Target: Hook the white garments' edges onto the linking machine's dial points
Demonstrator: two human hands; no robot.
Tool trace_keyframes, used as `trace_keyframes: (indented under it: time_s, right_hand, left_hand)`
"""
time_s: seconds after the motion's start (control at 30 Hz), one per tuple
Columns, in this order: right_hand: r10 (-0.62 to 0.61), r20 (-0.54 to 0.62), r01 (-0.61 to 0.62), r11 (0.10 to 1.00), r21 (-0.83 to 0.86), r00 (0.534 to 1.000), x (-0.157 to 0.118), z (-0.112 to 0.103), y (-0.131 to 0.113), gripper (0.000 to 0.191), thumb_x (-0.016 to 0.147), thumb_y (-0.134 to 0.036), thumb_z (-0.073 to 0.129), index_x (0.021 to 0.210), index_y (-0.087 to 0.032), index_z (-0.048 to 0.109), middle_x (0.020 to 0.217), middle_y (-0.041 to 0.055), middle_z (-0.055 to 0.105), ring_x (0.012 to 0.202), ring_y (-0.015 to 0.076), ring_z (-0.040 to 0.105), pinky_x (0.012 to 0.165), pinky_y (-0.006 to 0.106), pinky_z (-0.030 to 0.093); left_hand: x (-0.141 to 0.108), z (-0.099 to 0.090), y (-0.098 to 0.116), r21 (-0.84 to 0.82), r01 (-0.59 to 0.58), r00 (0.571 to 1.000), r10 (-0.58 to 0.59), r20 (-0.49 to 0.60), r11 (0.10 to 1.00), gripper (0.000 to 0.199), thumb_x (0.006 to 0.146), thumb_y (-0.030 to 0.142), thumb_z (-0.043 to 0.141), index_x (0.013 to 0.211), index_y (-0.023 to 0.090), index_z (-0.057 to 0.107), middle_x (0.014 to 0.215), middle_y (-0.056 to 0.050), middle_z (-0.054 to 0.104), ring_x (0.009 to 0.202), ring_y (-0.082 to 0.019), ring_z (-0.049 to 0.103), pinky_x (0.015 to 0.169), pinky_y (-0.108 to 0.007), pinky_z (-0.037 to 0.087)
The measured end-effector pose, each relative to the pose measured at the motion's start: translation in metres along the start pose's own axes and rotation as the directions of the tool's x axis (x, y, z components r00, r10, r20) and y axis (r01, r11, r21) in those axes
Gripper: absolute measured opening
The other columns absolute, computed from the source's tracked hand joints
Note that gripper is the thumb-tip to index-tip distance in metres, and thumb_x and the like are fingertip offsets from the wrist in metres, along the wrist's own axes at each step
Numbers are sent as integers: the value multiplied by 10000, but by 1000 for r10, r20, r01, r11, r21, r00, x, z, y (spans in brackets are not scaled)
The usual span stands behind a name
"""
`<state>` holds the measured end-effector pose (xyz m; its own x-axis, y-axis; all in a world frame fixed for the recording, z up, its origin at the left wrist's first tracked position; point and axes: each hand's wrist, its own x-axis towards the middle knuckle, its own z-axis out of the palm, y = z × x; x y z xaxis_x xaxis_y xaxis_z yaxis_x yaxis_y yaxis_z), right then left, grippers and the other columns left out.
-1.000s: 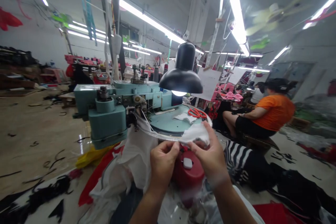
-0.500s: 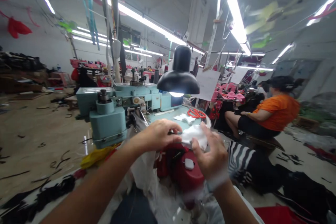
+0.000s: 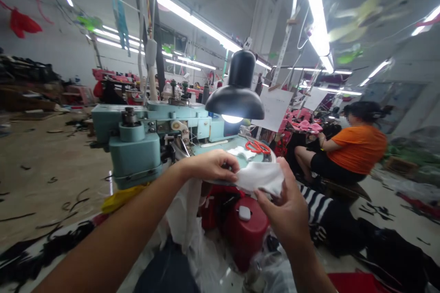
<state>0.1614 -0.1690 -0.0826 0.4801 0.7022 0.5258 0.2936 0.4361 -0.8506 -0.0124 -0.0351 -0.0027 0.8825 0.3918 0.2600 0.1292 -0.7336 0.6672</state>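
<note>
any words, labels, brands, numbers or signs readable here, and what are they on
None can be read.
White hanging paper sheet: faint marks, too small to read.
Black fabric with white stripes: white marks, too blurred to read.
Held white fabric piece: no lettering visible.

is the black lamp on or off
The black lamp is on: its bulb glows bright white underneath.

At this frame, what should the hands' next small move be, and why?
Probably a gentle outward pull to flatten the white cloth: the left hand pinches its left edge, the right hand holds its right side, and soft creases show between them.
</note>
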Motion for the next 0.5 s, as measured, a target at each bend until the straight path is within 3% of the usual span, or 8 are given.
trace_keyframes:
  time_s: [0.13,0.23,0.33,0.4,0.5]
  right_hand:
    - [-108,-79,92,977,-190,991,-3,3,6,852,780,-320,740,1532,-227,349,1471,113,531,1236,299,608,1076,443,484]
    - [-296,-95,240,892,-382,950,-1,8,13,692,844,-273,663,1491,-189,431,1401,124,598,1194,297,634,1054,434,500]
    - [-539,37,491,734,-469,842,5,12,23,547,871,-211,612,1413,-209,533,1271,105,688,1157,293,648,1102,491,436]
    - [-595,157,590,661,-464,789,9,14,28,592,850,-244,650,1425,-216,510,1221,103,707,1156,308,635,1148,571,338]
    - [-549,177,563,695,-447,817,12,15,25,653,876,-283,629,1484,-196,407,1111,97,741,1091,300,665,1146,616,297]
  left_hand:
    - [1,-1,-1,4,-6,1000,6,-4,1000,142,750,322,701,750,184,731,695,-5,650,646,-156,559,596,-206,416]
    - [4,-3,1,-3,-3,1000,3,7,1000,122,730,302,710,739,183,734,666,5,640,618,-155,550,558,-203,408]
    - [11,-3,4,-23,-6,999,7,43,1000,119,688,291,746,734,182,752,670,2,658,605,-165,572,543,-206,424]
    - [15,0,5,-45,-19,998,21,52,999,150,706,317,737,758,179,765,687,-9,680,616,-172,593,563,-213,449]
    - [17,4,2,-73,-45,998,48,44,996,176,764,306,680,834,170,767,762,-23,710,703,-173,624,654,-213,484]
